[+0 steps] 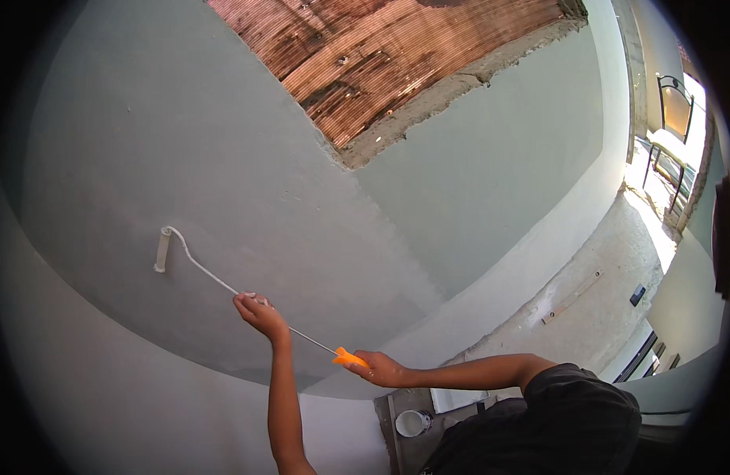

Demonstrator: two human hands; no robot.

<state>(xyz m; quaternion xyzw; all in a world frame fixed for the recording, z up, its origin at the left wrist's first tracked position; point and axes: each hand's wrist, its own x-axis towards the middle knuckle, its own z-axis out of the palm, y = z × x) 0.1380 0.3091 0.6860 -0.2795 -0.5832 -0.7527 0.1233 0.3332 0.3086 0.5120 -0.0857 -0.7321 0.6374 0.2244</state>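
Note:
A paint roller point(162, 250) with a small white sleeve rests against the grey painted wall point(143, 142) at the left. From its sleeve a long bent metal rod slants down to the right. My left hand point(262, 313) is closed round the middle of that rod, with whitish smears on the fingers. Lower and to the right, my right hand point(378, 370) grips the orange handle point(351, 358). Darker and lighter grey patches meet on the wall near the roller.
A rough-edged opening shows brown corrugated sheets point(397, 63). Below my right arm stand a paint bucket point(413, 423) and a white tray point(458, 400). On the concrete floor lie a long strip point(572, 297) and a small dark object point(637, 296). A metal-framed chair point(671, 162) stands far right.

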